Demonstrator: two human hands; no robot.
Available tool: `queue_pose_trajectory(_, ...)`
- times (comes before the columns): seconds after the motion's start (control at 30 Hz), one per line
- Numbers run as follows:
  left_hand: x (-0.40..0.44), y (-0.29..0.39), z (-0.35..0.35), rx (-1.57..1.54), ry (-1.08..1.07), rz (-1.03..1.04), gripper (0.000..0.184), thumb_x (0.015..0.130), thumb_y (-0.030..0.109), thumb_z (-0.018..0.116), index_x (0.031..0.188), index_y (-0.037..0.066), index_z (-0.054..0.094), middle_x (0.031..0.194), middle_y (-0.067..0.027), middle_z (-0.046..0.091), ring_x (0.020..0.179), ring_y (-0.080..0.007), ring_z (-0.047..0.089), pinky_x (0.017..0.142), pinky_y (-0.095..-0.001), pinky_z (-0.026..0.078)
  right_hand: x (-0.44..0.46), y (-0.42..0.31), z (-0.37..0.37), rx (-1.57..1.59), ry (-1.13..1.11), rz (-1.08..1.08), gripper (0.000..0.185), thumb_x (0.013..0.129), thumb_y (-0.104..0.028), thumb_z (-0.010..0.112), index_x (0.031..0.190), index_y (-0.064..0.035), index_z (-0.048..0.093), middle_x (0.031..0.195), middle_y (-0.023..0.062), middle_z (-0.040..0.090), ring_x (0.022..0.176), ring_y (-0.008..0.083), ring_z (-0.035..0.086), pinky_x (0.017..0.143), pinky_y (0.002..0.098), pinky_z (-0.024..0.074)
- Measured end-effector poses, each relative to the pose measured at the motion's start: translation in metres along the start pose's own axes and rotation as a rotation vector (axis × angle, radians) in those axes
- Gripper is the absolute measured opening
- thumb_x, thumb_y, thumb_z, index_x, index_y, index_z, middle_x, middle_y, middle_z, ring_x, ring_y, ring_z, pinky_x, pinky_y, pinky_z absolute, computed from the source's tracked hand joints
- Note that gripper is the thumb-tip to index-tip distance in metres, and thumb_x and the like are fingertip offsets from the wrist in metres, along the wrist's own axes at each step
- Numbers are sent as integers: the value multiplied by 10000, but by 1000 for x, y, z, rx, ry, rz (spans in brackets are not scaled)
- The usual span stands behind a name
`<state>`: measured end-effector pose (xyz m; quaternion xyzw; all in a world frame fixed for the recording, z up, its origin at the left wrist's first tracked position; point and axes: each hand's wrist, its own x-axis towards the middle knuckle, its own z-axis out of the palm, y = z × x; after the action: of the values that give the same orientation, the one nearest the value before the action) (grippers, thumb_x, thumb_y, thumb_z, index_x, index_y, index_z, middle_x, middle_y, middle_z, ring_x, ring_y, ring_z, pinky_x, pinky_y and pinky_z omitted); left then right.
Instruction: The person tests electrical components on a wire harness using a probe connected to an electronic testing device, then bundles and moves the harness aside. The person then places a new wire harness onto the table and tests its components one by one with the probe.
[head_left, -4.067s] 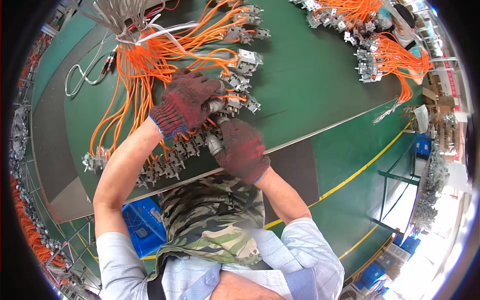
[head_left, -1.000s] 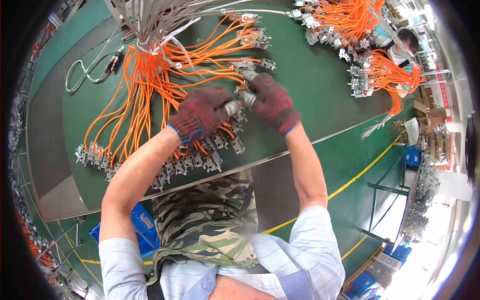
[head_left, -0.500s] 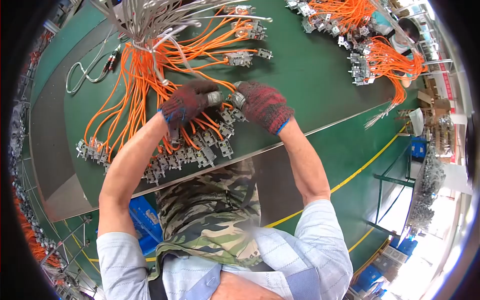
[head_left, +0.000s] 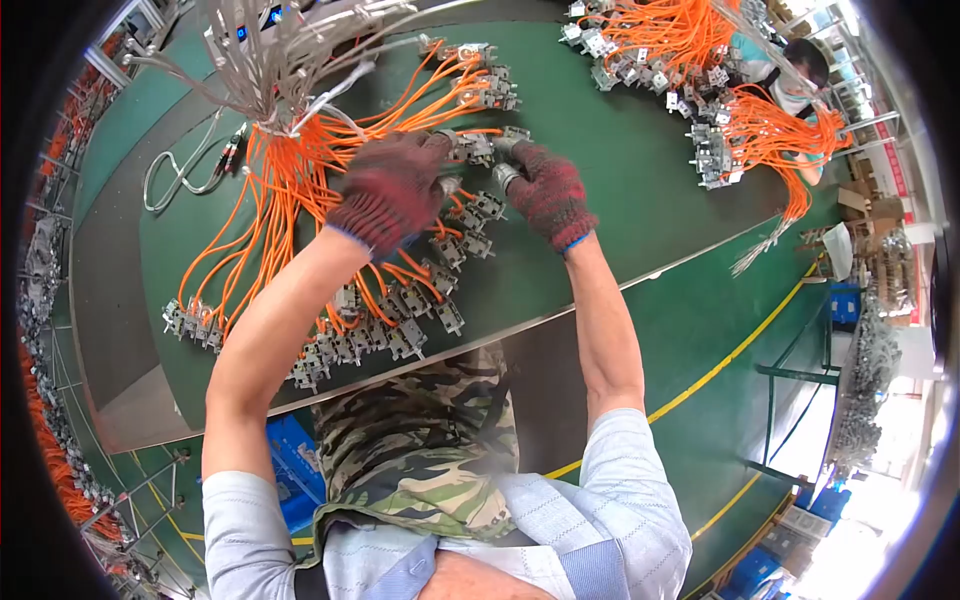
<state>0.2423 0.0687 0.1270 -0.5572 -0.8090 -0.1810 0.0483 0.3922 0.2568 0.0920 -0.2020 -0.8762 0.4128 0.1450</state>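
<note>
My left hand [head_left: 395, 192], in a dark red knitted glove with grey fingertips, is over the orange cables [head_left: 285, 180], blurred by motion. Its fingertips are beside a grey metal connector [head_left: 474, 149], and whether they grip anything is hidden. To the right, my right hand [head_left: 550, 195] wears a matching glove. Its thumb and forefinger are apart, with nothing visible between them, close to a small connector [head_left: 515, 134] at a cable end. More connectors [head_left: 400, 335] lie fanned along the near table edge. Grey wires [head_left: 285, 75] rise from the tied bundle.
The green table [head_left: 610, 190] ends at a pale front edge close to my body. Another orange cable bundle [head_left: 775, 130] lies at the upper right, near a co-worker [head_left: 800, 75]. A blue crate [head_left: 292, 465] is below the table, and a green metal frame [head_left: 800, 374] stands right.
Since half a second ago, both hands have moved up toward the upper connectors, and the gap between them is wider. Several nearer connectors now show below them.
</note>
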Motion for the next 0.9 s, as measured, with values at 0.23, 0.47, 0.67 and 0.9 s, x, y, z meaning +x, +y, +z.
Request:
queue_pose_trajectory(0.23,45,-20,20,-23,-248,-169,325,968,260,696,1272,150,666,1110,-171,755,1059,-403,721,903,-540,565,42,38,23,-512,6,-382,482,919,-288,737,1365,-140,628,1341,181,665,1144,408,690,932,494,576)
queue_pose_trajectory(0.47,51,-43,25,-210,-172,-209,281,1008,278,657,1260,162,700,1123,-184,754,1058,-414,714,901,-521,559,49,25,23,-595,-31,-293,414,944,-276,734,1331,-165,637,1053,198,742,869,423,730,768,534,582)
queue_pose_trajectory(0.67,44,-30,21,-184,-442,-156,311,987,279,670,1253,137,749,1157,-180,759,1088,-400,718,942,-499,562,-6,9,10,158,-271,107,447,914,-300,812,1264,-39,713,933,166,758,837,231,731,779,418,583)
queue_pose_trajectory(0.9,57,1,-5,236,-483,-15,334,919,291,728,1223,154,721,1084,-157,760,1066,-367,723,884,-503,576,22,11,-38,-193,162,-8,769,838,-332,881,1473,-36,562,1161,154,748,995,225,734,848,385,606)
